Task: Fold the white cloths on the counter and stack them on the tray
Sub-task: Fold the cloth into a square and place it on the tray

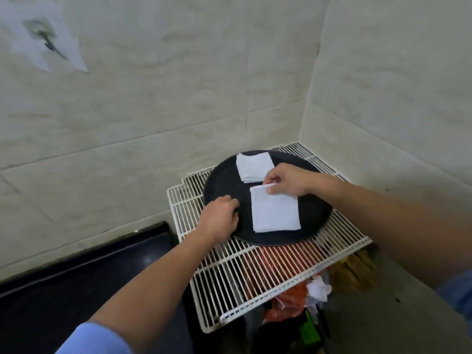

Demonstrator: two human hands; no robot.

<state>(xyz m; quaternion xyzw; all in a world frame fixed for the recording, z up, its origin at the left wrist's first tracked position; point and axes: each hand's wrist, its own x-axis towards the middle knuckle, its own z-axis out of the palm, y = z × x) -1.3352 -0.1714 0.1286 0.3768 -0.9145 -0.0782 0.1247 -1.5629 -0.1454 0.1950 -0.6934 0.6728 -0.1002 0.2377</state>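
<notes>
- Grip of the left hand (219, 218): fingers curled over the rim of the black round tray (315, 210) at its 9 o'clock, fingertips on the tray's inner surface; the thumb is hidden, so I cannot tell whether it hooks under the rim.
- Nearest, at 6 o'clock from the tray, red and orange bags (287, 304) and crumpled white material lie under the white wire rack (242, 282).
- At 8 o'clock from the tray, a black tabletop (76, 277) runs along the wall, just beside the rack.
- The tray sits flat on the wire rack, in the corner.
- A folded cloth (275, 213), white and rectangular, lies flat on the tray slightly toward its 5 o'clock, a little askew.
- Grip of the right hand (287, 180): thumb and fingers clamped in a pinch on the folded cloth's far edge, at the cloth's 12 o'clock; the forearm reaches in from 3 o'clock.
- A stack of folded cloths (254, 166) rests on the tray at its 12 o'clock, near the pinched cloth but apart from it.
- Beyond, pale tiled walls (178, 85) meet in a corner at 1 o'clock.
</notes>
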